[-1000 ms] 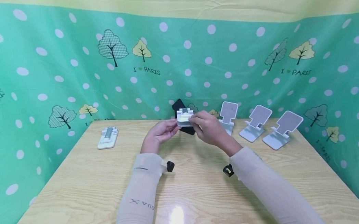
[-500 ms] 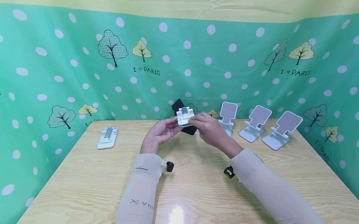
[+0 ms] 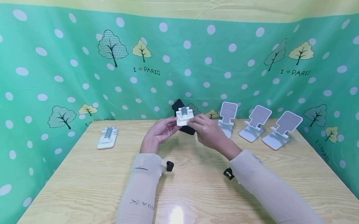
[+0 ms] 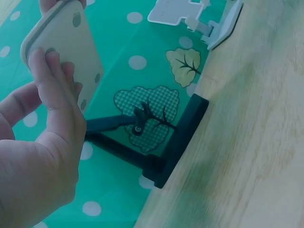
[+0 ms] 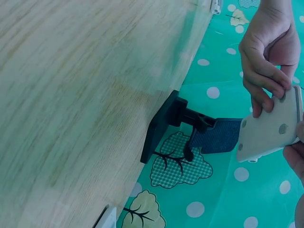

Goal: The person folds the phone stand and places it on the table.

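Observation:
A folded white phone stand (image 3: 184, 116) is held up above the far side of the table, between both hands. My left hand (image 3: 160, 132) grips its left side, with fingers against the underside of the base, as the left wrist view shows. On the other side, my right hand (image 3: 209, 130) pinches the near right corner. Round pads dot the bottom of the base (image 5: 268, 128) in the right wrist view. Behind the held stand, an unfolded black phone stand (image 3: 179, 105) is partly covered by it; the left wrist view shows its black base (image 4: 183, 142) on the table.
On the wooden table (image 3: 183, 180), another folded white stand (image 3: 107, 138) lies at far left. Three unfolded white stands, the nearest to my right hand (image 3: 228, 114), then a middle one (image 3: 255, 122) and an outer one (image 3: 282, 129), stand at right. A green dotted curtain (image 3: 176, 57) hangs behind.
The held stand has tilted slightly, showing more of its top, and my right hand's fingers have shifted a little along its corner. The other stands have not moved.

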The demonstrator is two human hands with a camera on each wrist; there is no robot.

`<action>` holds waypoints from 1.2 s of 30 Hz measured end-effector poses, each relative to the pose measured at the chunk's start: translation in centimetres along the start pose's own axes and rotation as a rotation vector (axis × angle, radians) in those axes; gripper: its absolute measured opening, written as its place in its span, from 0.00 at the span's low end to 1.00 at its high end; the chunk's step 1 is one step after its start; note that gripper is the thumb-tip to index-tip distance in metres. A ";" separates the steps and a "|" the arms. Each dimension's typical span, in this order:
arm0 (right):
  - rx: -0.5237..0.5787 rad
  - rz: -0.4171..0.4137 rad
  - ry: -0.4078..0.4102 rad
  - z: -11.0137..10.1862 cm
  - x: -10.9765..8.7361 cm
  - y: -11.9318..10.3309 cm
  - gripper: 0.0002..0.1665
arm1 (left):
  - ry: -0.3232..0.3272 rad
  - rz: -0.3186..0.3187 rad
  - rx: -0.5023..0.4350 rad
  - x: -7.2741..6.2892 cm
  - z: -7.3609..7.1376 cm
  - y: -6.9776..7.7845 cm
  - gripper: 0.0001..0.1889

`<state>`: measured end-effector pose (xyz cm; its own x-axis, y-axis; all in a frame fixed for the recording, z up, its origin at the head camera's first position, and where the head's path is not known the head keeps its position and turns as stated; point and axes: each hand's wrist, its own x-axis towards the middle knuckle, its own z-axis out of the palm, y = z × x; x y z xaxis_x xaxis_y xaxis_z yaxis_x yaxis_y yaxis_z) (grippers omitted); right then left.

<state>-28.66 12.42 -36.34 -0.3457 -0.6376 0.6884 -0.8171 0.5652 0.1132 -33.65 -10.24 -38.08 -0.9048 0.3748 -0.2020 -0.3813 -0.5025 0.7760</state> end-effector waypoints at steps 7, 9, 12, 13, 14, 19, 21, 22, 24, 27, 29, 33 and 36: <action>0.049 0.024 -0.009 -0.2 0.0 0.0 0.17 | 0.037 0.031 0.078 0.0 0.2 0.0 0.07; 0.058 0.032 -0.007 -0.3 -0.1 0.1 0.15 | 0.044 0.033 0.101 0.0 0.4 -0.1 0.07; 0.061 0.039 0.001 -0.4 -0.1 0.2 0.13 | 0.052 0.032 0.119 0.1 0.6 -0.2 0.09; 0.062 0.039 0.006 -0.5 -0.1 0.3 0.12 | 0.055 0.032 0.124 0.1 0.7 -0.2 0.10; 0.065 0.040 0.010 -0.5 -0.1 0.3 0.12 | 0.059 0.032 0.131 0.1 0.7 -0.2 0.11; 0.061 0.060 0.024 -0.6 -0.2 1.0 0.09 | 0.097 0.034 0.164 -0.4 0.5 0.2 0.14; 0.044 0.082 0.025 -0.7 -0.2 1.4 0.08 | 0.106 0.038 0.185 -0.7 0.3 0.5 0.13; 0.033 0.095 0.022 -0.8 -0.3 1.6 0.08 | 0.107 0.040 0.202 -0.8 0.2 0.6 0.13; 0.000 0.120 0.006 -0.9 -0.4 2.2 0.09 | 0.108 0.041 0.233 -1.1 -0.2 0.9 0.12; -0.042 0.158 -0.027 -1.2 -0.6 3.0 0.09 | 0.117 0.033 0.279 -1.3 -0.9 1.3 0.11; -0.062 0.176 -0.047 -1.3 -0.8 3.7 0.10 | 0.128 0.026 0.314 -1.5 -1.5 1.6 0.12; -0.079 0.201 -0.070 -1.4 -1.3 5.2 0.10 | 0.158 0.010 0.395 -2.0 -2.7 2.2 0.17; -0.105 0.226 -0.089 -1.7 -1.8 6.3 0.11 | 0.168 -0.010 0.465 -2.5 -3.5 2.7 0.20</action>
<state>-32.43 18.03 -35.65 -0.5574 -0.5300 0.6391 -0.6639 0.7467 0.0403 -33.09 -15.27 -37.61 -0.9341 0.2276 -0.2750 -0.3002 -0.0837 0.9502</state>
